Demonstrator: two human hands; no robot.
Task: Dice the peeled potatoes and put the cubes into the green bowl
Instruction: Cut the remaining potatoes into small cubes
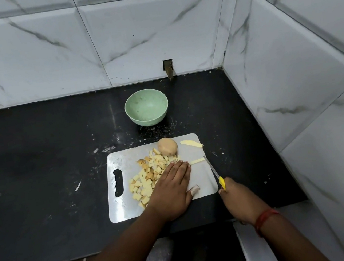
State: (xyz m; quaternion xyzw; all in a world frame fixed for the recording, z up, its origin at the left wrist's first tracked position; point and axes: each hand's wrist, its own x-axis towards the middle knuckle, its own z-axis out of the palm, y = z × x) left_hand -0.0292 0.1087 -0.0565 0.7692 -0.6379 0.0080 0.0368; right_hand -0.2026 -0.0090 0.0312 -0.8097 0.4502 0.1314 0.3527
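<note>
A pale cutting board (124,210) lies on the black counter. A heap of potato cubes (146,179) covers its left half, and a whole peeled potato (167,146) sits at its far edge. Two potato strips lie near it, one strip (191,143) at the far right corner and another strip (197,161) by my fingertips. My left hand (172,187) lies flat with straight fingers on the board, against the right side of the cubes. My right hand (236,198) grips a yellow-handled knife (214,173), blade pointing away over the board's right edge. The green bowl (146,108) stands empty beyond the board.
Marble-tiled walls close off the counter (39,171) at the back and on the right. White specks and smears are scattered on the counter around the board. The counter's front edge runs just below my forearms.
</note>
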